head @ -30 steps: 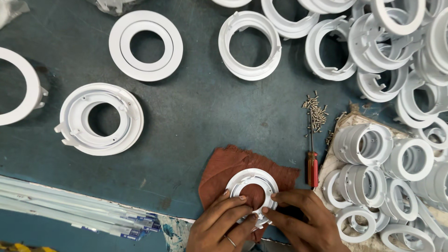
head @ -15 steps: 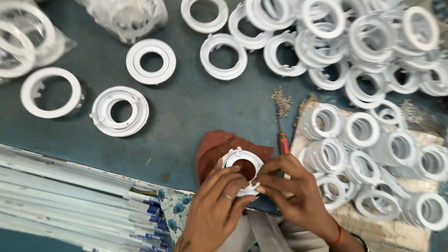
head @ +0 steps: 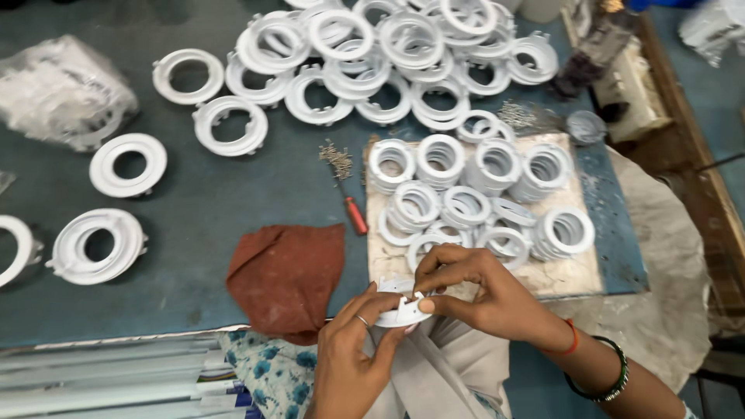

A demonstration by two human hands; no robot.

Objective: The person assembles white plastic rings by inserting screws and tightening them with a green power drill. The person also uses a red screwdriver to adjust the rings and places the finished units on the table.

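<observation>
**Both hands on one white ring at the near edge of the bench**

I hold a white plastic ring (head: 403, 304) between both hands, just off the near edge of the bench (head: 194, 194), above my lap. My left hand (head: 353, 353) cups it from below, fingers curled up around its underside, thumb against its rim. My right hand (head: 477, 291) comes over from the right, fingertips pinched narrow on the ring's upper edge. The ring is tilted, and most of it is hidden by my fingers.

Just left of my hands a rust-brown cloth (head: 287, 275) lies crumpled at the near edge. Beyond it, a red-handled screwdriver (head: 353, 209) lies on the bench with a small heap of screws (head: 337, 159) at its tip. To the right of the screwdriver a pale board (head: 574, 275) carries stacks of smaller white rings (head: 481, 190). A large pile of wider white rings (head: 388, 54) fills the far edge, and single ones lie apart towards the left edge (head: 97, 244). A clear plastic bag (head: 62, 93) sits in the far left corner.
</observation>
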